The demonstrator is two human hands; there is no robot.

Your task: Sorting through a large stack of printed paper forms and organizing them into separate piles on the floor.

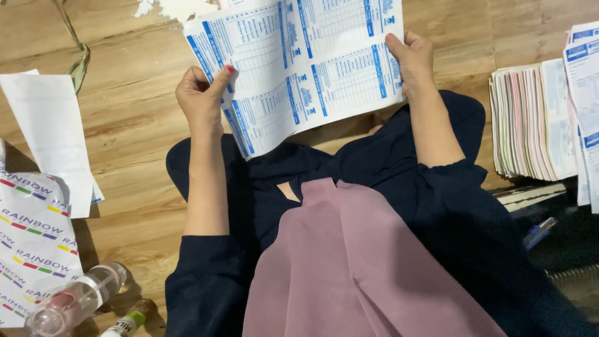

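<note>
I hold a wad of white sheets printed with blue tables [306,62] over my lap, above a wooden floor. My left hand [201,100] grips its lower left edge, thumb on top of the paper. My right hand [412,59] pinches the right edge, thumb pressed on the front. The sheets bend slightly between both hands. Dark blue sleeves and a pink cloth [349,268] cover my lap below.
A thick stack of white and pink forms [530,122] lies at the right. White paper [53,134] and a printed wrapper [31,249] lie at the left, with a clear pink bottle [75,302] and a small green-labelled bottle [128,321] below.
</note>
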